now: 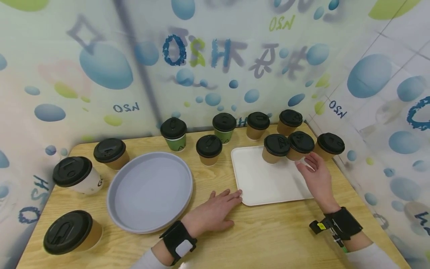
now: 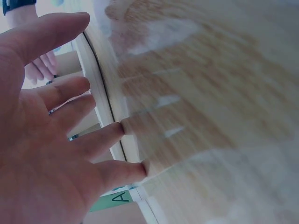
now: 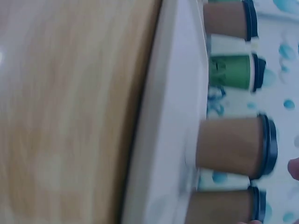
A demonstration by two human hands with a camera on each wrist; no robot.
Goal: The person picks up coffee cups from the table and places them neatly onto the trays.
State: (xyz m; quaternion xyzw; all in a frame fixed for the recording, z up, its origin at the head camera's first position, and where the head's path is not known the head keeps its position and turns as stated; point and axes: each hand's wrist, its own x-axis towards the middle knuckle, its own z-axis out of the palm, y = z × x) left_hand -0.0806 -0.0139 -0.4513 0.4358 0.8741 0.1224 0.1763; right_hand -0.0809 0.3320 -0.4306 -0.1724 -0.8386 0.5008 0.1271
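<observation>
My right hand (image 1: 317, 179) is at the right side of the white tray (image 1: 258, 179), thumb and fingers apart. Its fingertips are right at a brown paper cup with a black lid (image 1: 295, 154) on the tray. Another lidded brown cup (image 1: 271, 156) stands beside it, and both show upright in the right wrist view, the nearer cup (image 3: 229, 144) large. A fingertip (image 3: 293, 169) enters that view at the right edge. My left hand (image 1: 213, 213) lies palm down with fingers spread, its fingertips at the tray's near left corner. In the left wrist view the left hand (image 2: 60, 135) holds nothing.
A round grey-blue tray (image 1: 151, 190) lies on the left of the wooden table, with a white cup (image 1: 89, 183) and brown lidded cups around it. Green cups (image 1: 176, 144) and more brown cups (image 1: 255, 132) stand along the back, by a patterned curtain (image 1: 215, 86).
</observation>
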